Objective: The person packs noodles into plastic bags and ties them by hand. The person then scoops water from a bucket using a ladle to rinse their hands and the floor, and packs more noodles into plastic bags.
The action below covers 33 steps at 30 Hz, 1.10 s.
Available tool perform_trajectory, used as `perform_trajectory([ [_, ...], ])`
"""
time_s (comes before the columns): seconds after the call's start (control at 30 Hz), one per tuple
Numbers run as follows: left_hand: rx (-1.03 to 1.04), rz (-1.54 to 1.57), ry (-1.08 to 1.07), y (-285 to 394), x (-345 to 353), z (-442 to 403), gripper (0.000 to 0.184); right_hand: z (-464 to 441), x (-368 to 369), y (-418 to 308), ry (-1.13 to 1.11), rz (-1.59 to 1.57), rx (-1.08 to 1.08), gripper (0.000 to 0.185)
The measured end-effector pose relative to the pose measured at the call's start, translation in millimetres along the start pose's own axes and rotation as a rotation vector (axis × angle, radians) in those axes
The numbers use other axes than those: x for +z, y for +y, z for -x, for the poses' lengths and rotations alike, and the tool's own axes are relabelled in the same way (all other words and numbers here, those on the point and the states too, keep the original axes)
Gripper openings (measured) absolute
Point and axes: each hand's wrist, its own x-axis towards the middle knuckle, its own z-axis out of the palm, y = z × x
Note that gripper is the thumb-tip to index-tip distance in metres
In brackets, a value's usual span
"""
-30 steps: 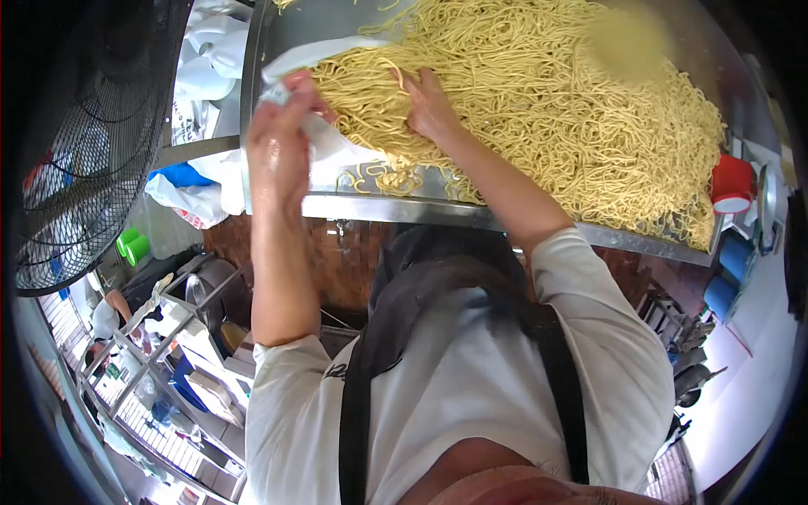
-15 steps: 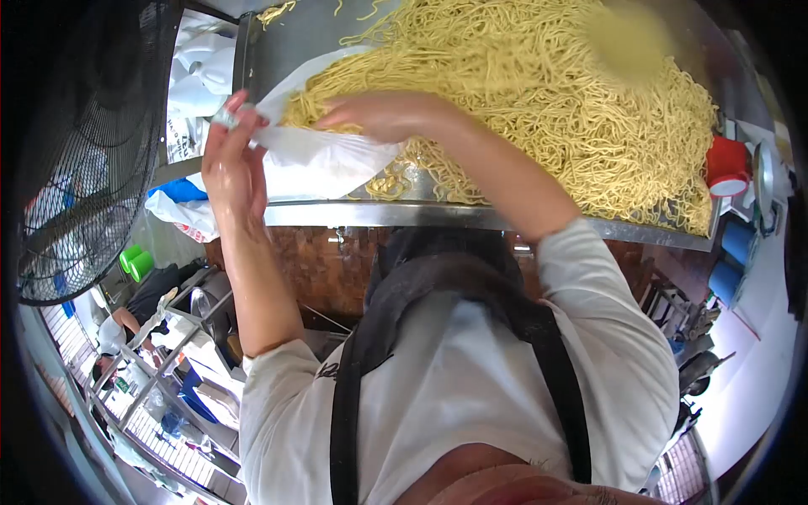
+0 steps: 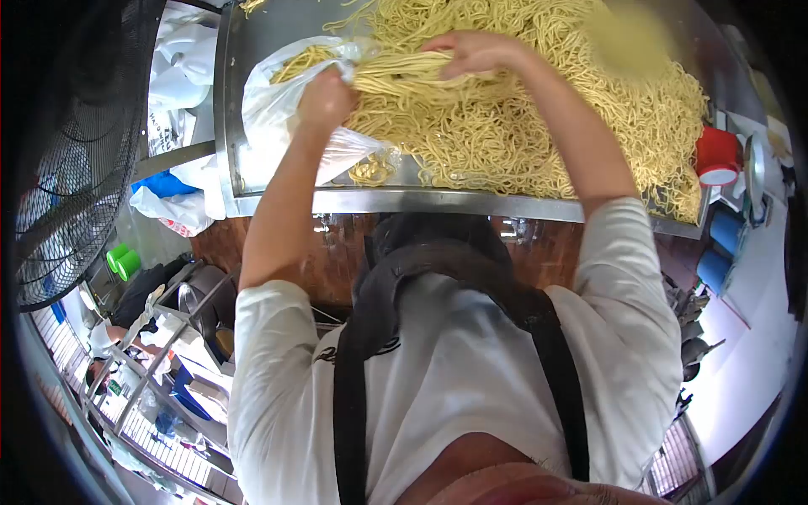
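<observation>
A large heap of yellow noodles (image 3: 539, 126) spreads over a metal tray table (image 3: 404, 200). At its left lies a white plastic bag (image 3: 273, 105) with some noodles inside, its mouth toward the heap. My left hand (image 3: 326, 99) is closed on the bag near its mouth; its fingertips are hidden. My right hand (image 3: 480, 55) grips a stretched bundle of noodles, which runs left toward the bag and my left hand.
A black mesh fan (image 3: 76, 185) stands close on the left. Beyond the table's left end are white plastic containers (image 3: 181, 71) and another plastic bag (image 3: 172, 209). A red container (image 3: 717, 156) sits at the right end. Another person (image 3: 105, 341) is at the lower left.
My left hand has moved right and up to the bag's mouth. My right hand has moved right and up, and a noodle bundle now stretches from it toward the bag.
</observation>
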Motion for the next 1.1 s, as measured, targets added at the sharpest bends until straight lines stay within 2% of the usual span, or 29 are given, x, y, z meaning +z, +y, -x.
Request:
perform_trajectory([
  [0.03,0.036,0.024,0.046,-10.1,-12.4,6.4,0.027,19.1,-25.8,3.7,-0.04,0.104,0.053,0.06],
  [0.1,-0.088,0.061,0.094,-34.9,-22.3,19.7,0.026,58.2,-74.8,13.0,-0.124,0.3,0.136,0.049],
  [0.13,-0.075,0.027,0.141,-34.0,-36.0,27.9,0.026,75.0,-94.9,29.2,-0.146,0.216,0.255,0.039],
  [0.23,-0.122,-0.06,0.13,-57.3,-40.6,41.2,0.027,127.5,-153.6,49.3,0.013,0.479,0.343,0.048],
  [0.27,-0.285,-0.083,0.092,-45.7,-51.6,45.8,0.029,149.1,-165.4,41.7,0.02,0.509,0.364,0.049],
  [0.3,-0.289,-0.087,0.085,-46.7,-50.1,41.8,0.029,166.7,-175.6,39.7,0.034,0.549,0.386,0.05],
  [0.4,-0.28,-0.076,0.071,-68.4,-41.0,41.9,0.029,156.9,-160.4,176.7,0.287,0.559,0.622,0.052],
  [0.5,-0.347,-0.012,0.09,-49.2,-47.7,42.9,0.027,123.0,-84.7,263.6,0.614,0.73,0.459,0.052],
  [0.53,-0.302,-0.036,0.092,-46.6,-48.5,36.2,0.029,107.8,-57.0,179.7,0.519,0.997,0.658,0.045],
  [0.6,-0.225,-0.089,0.078,-44.0,-44.5,35.1,0.033,92.4,-4.4,63.6,0.66,0.68,0.482,0.049],
  [0.63,-0.335,-0.039,-0.083,-26.0,-56.2,32.3,0.036,74.3,33.6,41.5,0.646,0.499,0.403,0.058],
  [0.67,-0.444,0.015,-0.243,7.2,-74.1,25.6,0.04,66.6,65.2,-18.7,0.583,0.475,0.423,0.067],
  [0.7,-0.557,0.071,-0.407,35.2,-77.2,23.1,0.044,43.9,109.7,-22.4,0.703,0.309,0.225,0.073],
  [0.73,-0.358,-0.04,-0.528,50.3,-59.5,21.7,0.048,24.7,135.3,-31.6,0.65,0.194,0.235,0.075],
  [0.77,-0.098,-0.117,-0.315,63.9,-34.0,20.9,0.049,6.6,151.1,-34.3,0.601,0.084,0.242,0.077],
  [0.8,0.139,-0.249,-0.072,77.5,-8.5,20.0,0.05,-12.6,164.3,-25.1,0.67,-0.073,0.137,0.076],
  [0.87,0.384,-0.22,0.515,68.0,31.1,18.7,0.033,-46.9,177.3,-5.5,0.798,-0.39,-0.082,0.074],
  [0.9,0.348,-0.105,0.526,49.3,42.4,12.4,0.022,-39.1,162.7,-11.4,0.651,-0.408,-0.036,0.072],
  [0.97,0.194,-0.003,0.367,9.1,27.7,11.1,0.018,-7.2,102.8,-20.9,0.355,-0.424,0.049,0.069],
  [1.0,0.103,-0.006,0.311,-17.1,16.6,14.6,0.018,1.2,95.3,-11.1,0.394,-0.175,-0.055,0.062],
  [1.07,-0.074,-0.164,0.289,-70.7,-12.4,36.0,0.018,37.6,43.2,-26.2,0.218,-0.067,0.256,0.051],
  [1.1,-0.143,-0.299,0.294,-94.8,-21.8,48.9,0.018,55.3,29.8,-6.8,0.313,-0.106,0.252,0.044],
])
